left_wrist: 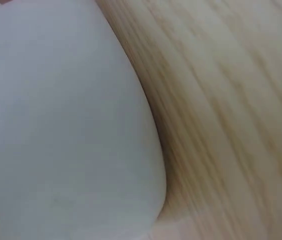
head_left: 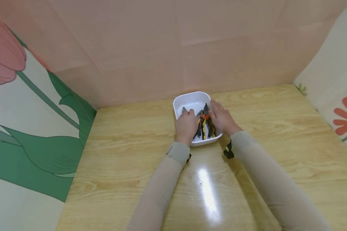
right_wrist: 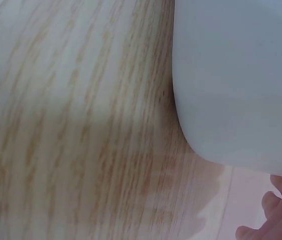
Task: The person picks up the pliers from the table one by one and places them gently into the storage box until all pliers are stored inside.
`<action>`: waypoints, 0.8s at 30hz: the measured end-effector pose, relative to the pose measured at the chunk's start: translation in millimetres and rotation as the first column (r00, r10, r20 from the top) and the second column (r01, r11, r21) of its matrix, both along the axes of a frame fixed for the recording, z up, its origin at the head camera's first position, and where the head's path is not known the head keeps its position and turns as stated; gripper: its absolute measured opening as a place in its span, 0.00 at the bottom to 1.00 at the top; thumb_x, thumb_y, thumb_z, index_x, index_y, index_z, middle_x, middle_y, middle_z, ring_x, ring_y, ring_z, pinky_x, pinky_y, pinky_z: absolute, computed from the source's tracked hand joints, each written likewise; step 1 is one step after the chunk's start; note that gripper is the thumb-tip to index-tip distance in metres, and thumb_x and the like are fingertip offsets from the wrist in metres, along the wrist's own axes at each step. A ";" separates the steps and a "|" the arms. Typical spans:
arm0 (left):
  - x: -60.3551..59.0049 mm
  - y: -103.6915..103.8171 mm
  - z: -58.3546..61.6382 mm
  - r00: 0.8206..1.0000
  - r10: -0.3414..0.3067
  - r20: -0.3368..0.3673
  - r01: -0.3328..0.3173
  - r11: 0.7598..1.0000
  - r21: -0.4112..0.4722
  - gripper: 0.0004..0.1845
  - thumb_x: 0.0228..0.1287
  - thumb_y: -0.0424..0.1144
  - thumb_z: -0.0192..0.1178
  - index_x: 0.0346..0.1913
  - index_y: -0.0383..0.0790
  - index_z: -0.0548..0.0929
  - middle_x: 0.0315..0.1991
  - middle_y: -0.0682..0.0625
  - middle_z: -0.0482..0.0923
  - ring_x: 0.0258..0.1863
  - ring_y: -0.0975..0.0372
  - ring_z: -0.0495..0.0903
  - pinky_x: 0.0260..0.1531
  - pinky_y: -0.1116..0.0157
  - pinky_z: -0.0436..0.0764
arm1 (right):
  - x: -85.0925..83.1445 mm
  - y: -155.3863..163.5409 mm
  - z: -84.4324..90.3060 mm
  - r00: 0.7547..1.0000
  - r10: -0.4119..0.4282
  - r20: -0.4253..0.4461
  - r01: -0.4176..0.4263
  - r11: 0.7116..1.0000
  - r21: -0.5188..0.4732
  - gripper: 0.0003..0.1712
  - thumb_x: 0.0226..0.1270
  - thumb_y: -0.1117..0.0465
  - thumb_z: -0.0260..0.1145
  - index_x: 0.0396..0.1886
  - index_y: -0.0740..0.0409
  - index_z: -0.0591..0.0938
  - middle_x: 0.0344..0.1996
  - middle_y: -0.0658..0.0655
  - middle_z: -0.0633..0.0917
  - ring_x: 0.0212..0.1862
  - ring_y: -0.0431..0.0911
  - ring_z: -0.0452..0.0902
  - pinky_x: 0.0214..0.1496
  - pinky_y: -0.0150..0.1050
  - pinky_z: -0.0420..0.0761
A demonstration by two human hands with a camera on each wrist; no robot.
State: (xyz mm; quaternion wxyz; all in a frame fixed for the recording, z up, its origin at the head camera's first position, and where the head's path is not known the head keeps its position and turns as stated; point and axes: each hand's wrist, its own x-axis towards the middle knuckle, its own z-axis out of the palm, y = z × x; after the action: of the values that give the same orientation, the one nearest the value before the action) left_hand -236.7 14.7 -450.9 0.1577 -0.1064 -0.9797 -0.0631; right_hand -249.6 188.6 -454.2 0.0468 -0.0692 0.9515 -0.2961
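1 white tub [head_left: 195,100] stands on the wooden table [head_left: 277,134], near the pink back wall [head_left: 173,48]. In it lie pliers [head_left: 204,123] with black, yellow and orange handles; from the head view they look like 2 or 3 pairs bunched together, and 1 grey tip shows beside the left fingers, but the exact count cannot be told.

2 hands are at the tub. The left hand [head_left: 186,125] is over the tub's near left part, fingers curled down into it onto the pliers' handles; whether it truly grips them cannot be told. The right hand [head_left: 221,119] lies along the tub's right rim, fingers fairly straight and resting on the rim beside the pliers.

Both wrist views show only the tub's white outer wall [left_wrist: 66,125] [right_wrist: 241,80] against the table grain, blurred; in the right wrist view fingertips [right_wrist: 276,210] appear at the lower corner.

2 flowered side panels stand by: a tulip panel [head_left: 23,112] at left, a daisy panel [head_left: 335,106] at right.
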 end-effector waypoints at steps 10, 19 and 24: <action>4.9 -12.1 3.8 0.990 -0.053 -0.132 0.054 0.999 0.005 0.10 0.70 0.43 0.59 0.47 0.43 0.83 0.35 0.51 0.84 0.26 0.59 0.82 0.20 0.62 0.83 | 2.2 3.2 -4.5 0.996 -0.016 -0.089 0.020 0.999 0.047 0.34 0.85 0.52 0.37 0.82 0.63 0.47 0.80 0.67 0.49 0.80 0.65 0.39 0.75 0.71 0.44; -1.3 -31.9 21.3 0.975 -0.104 -0.196 0.091 0.993 -0.076 0.11 0.71 0.44 0.60 0.48 0.42 0.84 0.36 0.49 0.84 0.24 0.60 0.80 0.18 0.63 0.81 | 1.1 8.0 3.6 0.995 -0.025 -0.094 0.035 0.994 0.101 0.33 0.85 0.52 0.38 0.81 0.62 0.50 0.80 0.67 0.48 0.80 0.65 0.40 0.73 0.73 0.43; -6.1 -51.3 24.4 0.983 -0.140 -0.121 0.125 0.984 -0.125 0.13 0.72 0.43 0.58 0.53 0.41 0.82 0.43 0.46 0.84 0.32 0.58 0.82 0.24 0.64 0.83 | -1.1 12.8 4.6 0.996 -0.019 -0.082 0.029 0.993 0.118 0.34 0.84 0.51 0.38 0.81 0.63 0.51 0.80 0.68 0.49 0.79 0.66 0.40 0.73 0.74 0.44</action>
State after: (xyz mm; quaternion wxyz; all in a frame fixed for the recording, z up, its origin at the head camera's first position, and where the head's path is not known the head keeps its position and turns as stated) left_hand -242.8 -36.5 -426.5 0.2099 -0.1845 -0.9601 -0.0088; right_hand -250.6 201.4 -449.6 0.0088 -0.0667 0.9694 -0.2362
